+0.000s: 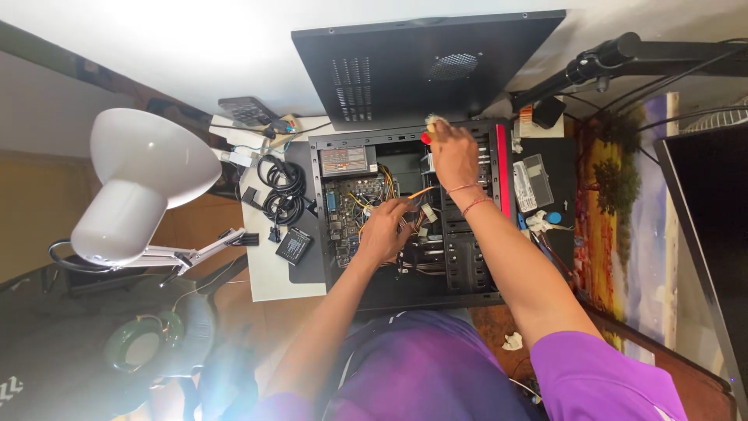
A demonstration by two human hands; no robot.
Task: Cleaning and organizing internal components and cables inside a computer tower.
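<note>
Left hand (383,231) is down inside the open computer case (405,210), fingers curled in among the bundle of yellow and orange cables (393,195) over the motherboard (351,206). Looks to me like it's pinching or pushing the wires aside, though I can't tell for sure whether it's actually gripping one. Right hand (453,156) is stretched to the far edge of the case, closed around a small tool with a red handle (426,137), probably a brush, since there's a pale tuft at the tip (431,121). So both hands are well apart, one per end of the case.

The case lies flat on its side on the desk (269,273), which I'd guess is why its black side panel (421,66) is propped up behind it, out of the way. Loose bits sit to either side: coiled black cables (282,187) and a small black component (294,245) on the left, a clear plastic packet (532,181) and a blue cap (554,218) on the right. A white desk lamp (144,183) hangs over the left side, and a dark monitor (713,234) sits at the right.
</note>
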